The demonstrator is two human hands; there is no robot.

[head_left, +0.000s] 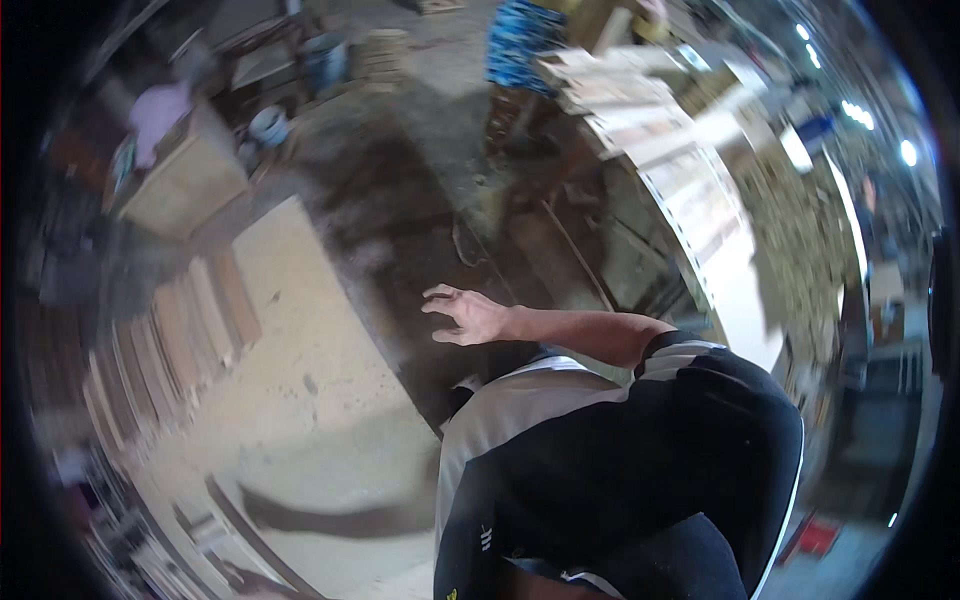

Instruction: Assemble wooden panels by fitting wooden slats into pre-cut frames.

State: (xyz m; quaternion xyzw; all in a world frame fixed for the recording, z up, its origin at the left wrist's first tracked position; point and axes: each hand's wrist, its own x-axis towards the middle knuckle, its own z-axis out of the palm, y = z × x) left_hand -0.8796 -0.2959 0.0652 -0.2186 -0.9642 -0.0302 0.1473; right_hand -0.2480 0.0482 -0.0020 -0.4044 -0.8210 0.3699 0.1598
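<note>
My right hand [468, 316] reaches out past the right edge of a pale tabletop [310, 370], over the dark floor. Its fingers are spread and slightly bent, with nothing in them. At the lower left, my left hand [255, 583] is partly in view, dim and cut off by the picture's edge. Its fingers appear closed on a narrow wooden frame [250, 535] with short crosspieces, at the near end of the tabletop. A row of wooden strips [180, 340] lies side by side along the table's left side.
A long stack of pale boards [690, 180] stands at the right, with piled wood pieces [800, 230] behind it. Someone in blue patterned clothing [522, 45] stands at the far side. A wooden box [185, 175] and a bucket [269, 126] are at the far left.
</note>
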